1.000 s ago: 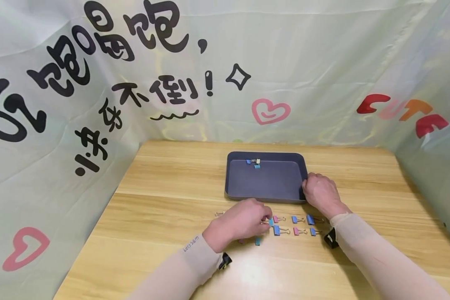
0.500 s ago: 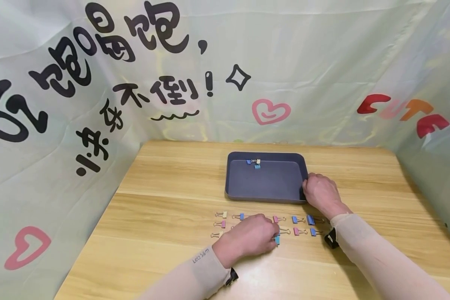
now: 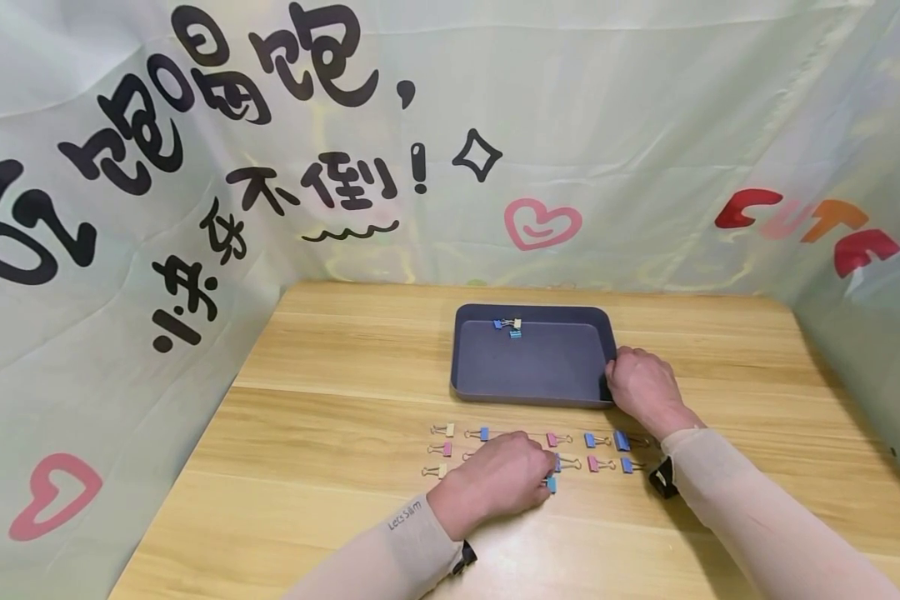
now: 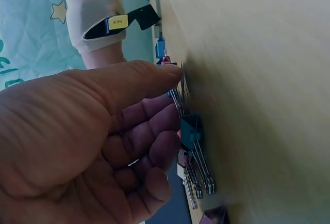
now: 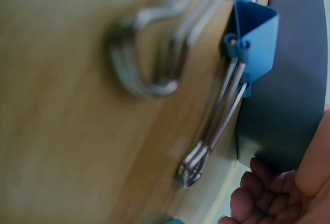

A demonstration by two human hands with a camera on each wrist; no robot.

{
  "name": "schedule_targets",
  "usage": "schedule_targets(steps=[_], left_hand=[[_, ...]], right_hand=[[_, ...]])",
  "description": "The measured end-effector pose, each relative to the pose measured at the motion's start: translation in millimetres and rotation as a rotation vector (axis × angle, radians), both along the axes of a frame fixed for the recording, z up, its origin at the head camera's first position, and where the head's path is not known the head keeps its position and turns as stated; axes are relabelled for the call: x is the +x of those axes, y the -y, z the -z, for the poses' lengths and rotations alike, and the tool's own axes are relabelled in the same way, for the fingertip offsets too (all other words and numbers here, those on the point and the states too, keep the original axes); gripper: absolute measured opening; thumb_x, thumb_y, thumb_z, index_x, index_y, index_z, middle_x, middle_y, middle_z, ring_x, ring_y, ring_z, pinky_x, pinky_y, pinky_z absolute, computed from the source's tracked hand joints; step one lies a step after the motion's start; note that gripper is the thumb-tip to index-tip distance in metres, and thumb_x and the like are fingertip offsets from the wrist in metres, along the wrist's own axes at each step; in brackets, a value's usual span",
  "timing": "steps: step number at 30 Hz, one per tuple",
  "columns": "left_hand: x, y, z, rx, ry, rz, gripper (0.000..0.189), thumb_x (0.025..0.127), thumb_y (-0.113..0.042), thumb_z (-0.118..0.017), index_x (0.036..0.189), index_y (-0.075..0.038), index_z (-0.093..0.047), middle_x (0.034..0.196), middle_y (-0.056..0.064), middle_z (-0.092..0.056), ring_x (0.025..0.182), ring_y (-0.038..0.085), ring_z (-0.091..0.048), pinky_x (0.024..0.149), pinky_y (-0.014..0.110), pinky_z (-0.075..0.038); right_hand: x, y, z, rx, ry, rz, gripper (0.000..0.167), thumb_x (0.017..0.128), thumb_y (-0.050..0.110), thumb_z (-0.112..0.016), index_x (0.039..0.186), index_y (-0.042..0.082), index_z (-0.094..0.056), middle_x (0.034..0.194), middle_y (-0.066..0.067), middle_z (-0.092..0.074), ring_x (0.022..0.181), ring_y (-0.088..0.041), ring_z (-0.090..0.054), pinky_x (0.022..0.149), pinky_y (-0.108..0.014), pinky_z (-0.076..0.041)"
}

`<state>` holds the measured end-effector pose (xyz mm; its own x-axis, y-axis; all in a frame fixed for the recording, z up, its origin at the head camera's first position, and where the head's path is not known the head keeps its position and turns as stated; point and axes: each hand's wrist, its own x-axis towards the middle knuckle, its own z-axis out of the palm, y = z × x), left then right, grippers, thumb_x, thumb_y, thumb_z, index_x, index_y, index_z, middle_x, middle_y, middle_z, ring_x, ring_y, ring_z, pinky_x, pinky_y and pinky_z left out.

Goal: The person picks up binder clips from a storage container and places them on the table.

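Note:
In the head view my left hand (image 3: 498, 477) reaches down among the binder clips, fingertips low over the table. A teal binder clip (image 3: 552, 484) shows at those fingertips, pinched and partly hidden. The left wrist view has the thumb pointing at the tabletop, fingers curled, with another teal clip (image 4: 191, 130) lying beside them. My right hand (image 3: 643, 383) grips the right front corner of the dark tray (image 3: 532, 402). Seen from the right wrist, its fingers (image 5: 252, 185) curl against the tray's wall, and a blue binder clip (image 5: 260, 41) lies just outside that wall.
Loose clips lie in front of the tray: yellow (image 3: 447, 430) and pink (image 3: 445, 449) at left, blue (image 3: 592, 440) and pink (image 3: 596, 464) at right. Inside the tray, a few clips (image 3: 515, 324) sit near the back wall. Printed cloth walls (image 3: 615, 125) enclose the wooden table (image 3: 330, 417).
My left hand has moved right and toward me, carrying a teal clip, then nearly stopped. Clips at the left have come into view. The right hand and tray have stayed put.

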<state>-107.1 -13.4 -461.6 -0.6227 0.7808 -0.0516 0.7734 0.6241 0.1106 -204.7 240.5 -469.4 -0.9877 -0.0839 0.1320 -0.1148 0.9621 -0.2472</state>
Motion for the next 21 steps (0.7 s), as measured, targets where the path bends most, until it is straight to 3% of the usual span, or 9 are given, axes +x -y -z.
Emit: schedule_targets(steps=[12, 21], left_hand=[[0.5, 0.9, 2.0, -0.010, -0.007, -0.008, 0.021, 0.095, -0.035, -0.077, 0.083, -0.024, -0.065, 0.071, -0.016, -0.055, 0.068, 0.002, -0.050, 0.088, 0.020, -0.051], [0.3, 2.4, 1.3, 0.001, 0.027, -0.017, 0.027, 0.095, -0.035, -0.077, 0.078, -0.024, -0.059, 0.068, -0.014, -0.051, 0.067, 0.004, -0.049, 0.083, 0.021, -0.051]], right_hand=[[0.7, 1.1, -0.6, 0.007, -0.005, 0.002, 0.031, 0.103, 0.014, -0.047, 0.089, -0.010, -0.061, 0.081, -0.027, -0.064, 0.080, -0.048, -0.065, 0.074, -0.064, -0.053], [1.0, 1.1, -0.6, 0.009, -0.008, -0.002, 0.031, 0.103, 0.014, -0.047, 0.089, -0.010, -0.061, 0.081, -0.027, -0.064, 0.081, -0.049, -0.065, 0.074, -0.065, -0.053]])
